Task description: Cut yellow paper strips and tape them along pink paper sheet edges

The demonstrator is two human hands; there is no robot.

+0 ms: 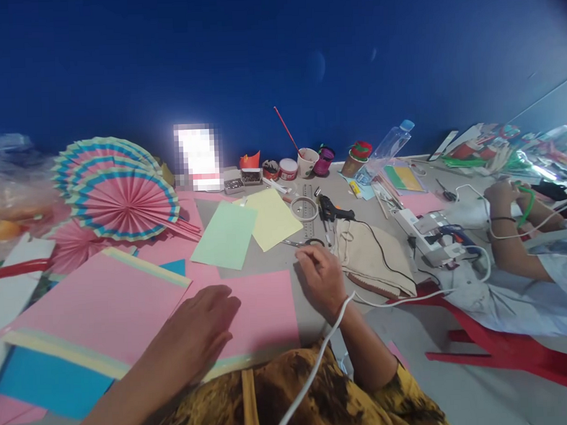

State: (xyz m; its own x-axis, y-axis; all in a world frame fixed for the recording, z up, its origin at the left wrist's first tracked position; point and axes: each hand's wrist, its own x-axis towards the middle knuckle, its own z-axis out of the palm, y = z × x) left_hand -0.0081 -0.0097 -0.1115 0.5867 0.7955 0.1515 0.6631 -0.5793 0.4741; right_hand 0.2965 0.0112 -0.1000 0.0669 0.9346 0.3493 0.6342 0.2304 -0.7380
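Note:
My left hand (201, 330) lies flat on a pink sheet (263, 309), its fingers stretched out and nothing held. My right hand (320, 276) rests on the grey table just right of that sheet, with its fingers curled; whether anything small is between them is hidden. Scissors (307, 242) lie right beyond its fingertips. A green sheet (226, 235) and a pale yellow sheet (273, 218) overlap beyond my hands. On the left is a larger pink sheet with yellow and green edge strips (101, 305), over a blue sheet (52, 378).
Pleated paper fans (127, 205) stand at the back left. A roll of tape (304, 208), a black glue gun (334, 212) and a beige cloth bag (378, 252) lie beyond my right hand. White cable crosses my right wrist. Another person's hands (501, 198) hold something green at the right.

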